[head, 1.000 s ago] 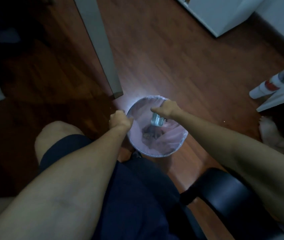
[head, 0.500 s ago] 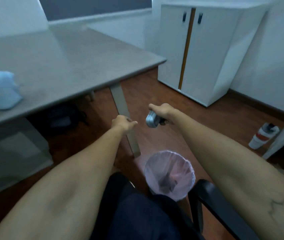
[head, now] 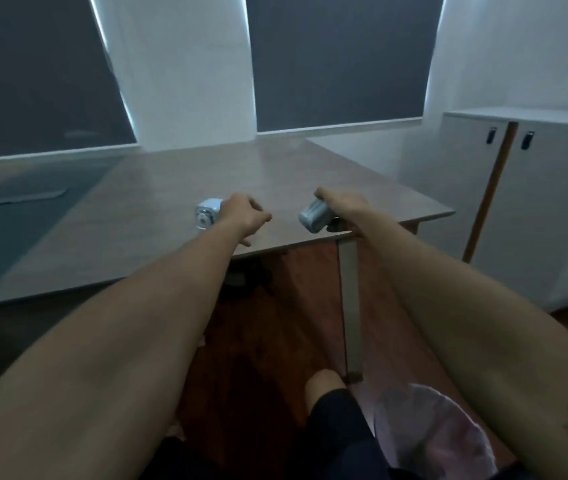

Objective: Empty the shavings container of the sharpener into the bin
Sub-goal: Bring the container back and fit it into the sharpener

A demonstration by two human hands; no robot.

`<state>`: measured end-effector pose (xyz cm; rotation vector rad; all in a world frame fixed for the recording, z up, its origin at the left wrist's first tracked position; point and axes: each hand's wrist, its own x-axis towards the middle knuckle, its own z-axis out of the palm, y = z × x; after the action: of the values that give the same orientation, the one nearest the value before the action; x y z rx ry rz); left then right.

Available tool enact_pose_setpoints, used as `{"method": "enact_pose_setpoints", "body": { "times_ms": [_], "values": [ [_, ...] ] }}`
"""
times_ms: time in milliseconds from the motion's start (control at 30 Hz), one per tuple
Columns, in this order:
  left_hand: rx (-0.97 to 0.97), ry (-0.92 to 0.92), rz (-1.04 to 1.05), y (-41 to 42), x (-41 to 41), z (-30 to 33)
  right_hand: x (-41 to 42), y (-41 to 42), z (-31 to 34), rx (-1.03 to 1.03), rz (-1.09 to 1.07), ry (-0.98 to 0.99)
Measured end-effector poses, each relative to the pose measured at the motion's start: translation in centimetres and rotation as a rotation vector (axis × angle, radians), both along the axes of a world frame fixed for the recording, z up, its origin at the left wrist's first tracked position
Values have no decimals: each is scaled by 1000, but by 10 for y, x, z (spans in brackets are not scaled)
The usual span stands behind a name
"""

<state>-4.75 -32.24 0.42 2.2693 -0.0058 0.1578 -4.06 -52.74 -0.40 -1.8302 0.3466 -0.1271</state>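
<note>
My right hand [head: 344,209] grips the small clear shavings container [head: 314,217], held on its side over the near edge of the grey table [head: 157,188]. The pale blue sharpener [head: 207,214] stands on the table near that edge. Just right of it hovers my left hand [head: 245,216], fingers loosely curled and holding nothing, partly hiding the sharpener's right side. The bin [head: 442,434], lined with a pinkish bag, sits on the floor at the bottom right, below my right forearm.
A grey table leg [head: 350,306] drops to the brown wooden floor [head: 275,323] beside the bin. A white cabinet [head: 518,202] stands at the right. My knee [head: 324,386] shows low in the middle. A flat sheet [head: 19,199] lies on the table's far left.
The view has swung up from the bin to the table. My right hand lifted the container out of the bin up to table height; my left hand left the bin's rim and moved beside the sharpener.
</note>
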Motion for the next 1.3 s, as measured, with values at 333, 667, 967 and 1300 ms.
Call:
{"method": "enact_pose_setpoints", "body": {
  "times_ms": [333, 667, 967, 1300],
  "values": [
    [37, -277, 332, 89, 28, -14, 57, 81, -20, 128, 73, -39],
    [-149, -268, 335, 86, 54, -56, 87, 98, -45, 210, 95, -75],
    [-731, -154, 307, 111, 66, -45, 99, 126, -36, 376, 188, -110],
    [-811, -126, 216, 125, 53, -27, 83, 132, -23, 443, 316, -107]
  ]
}}
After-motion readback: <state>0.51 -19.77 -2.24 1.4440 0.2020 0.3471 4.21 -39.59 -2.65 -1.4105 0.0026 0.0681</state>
